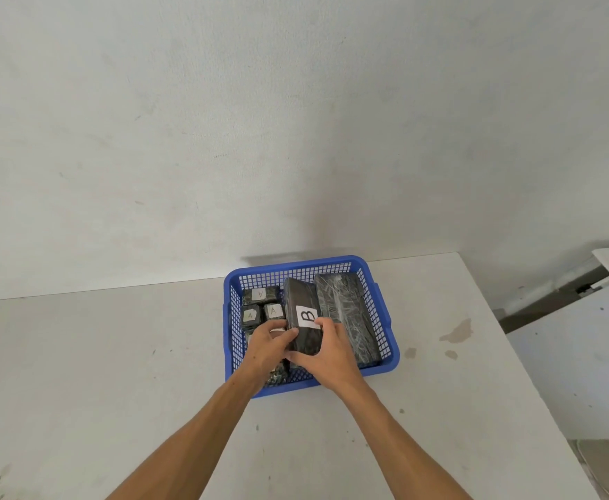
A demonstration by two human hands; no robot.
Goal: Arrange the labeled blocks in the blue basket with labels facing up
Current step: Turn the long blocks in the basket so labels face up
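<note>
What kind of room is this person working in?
Probably a bare workroom or test space rather than a home: a plain white table against an unpainted-looking wall, holding only a blue basket of wrapped, lettered blocks.

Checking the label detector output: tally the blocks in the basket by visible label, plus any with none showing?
Label A: 3, small blocks on the left side of the blue basket
Label B: 1, long block held by the left hand and right hand
No label showing: 1, long block on the right
Total: 5 countable; hands hide more small blocks.
</note>
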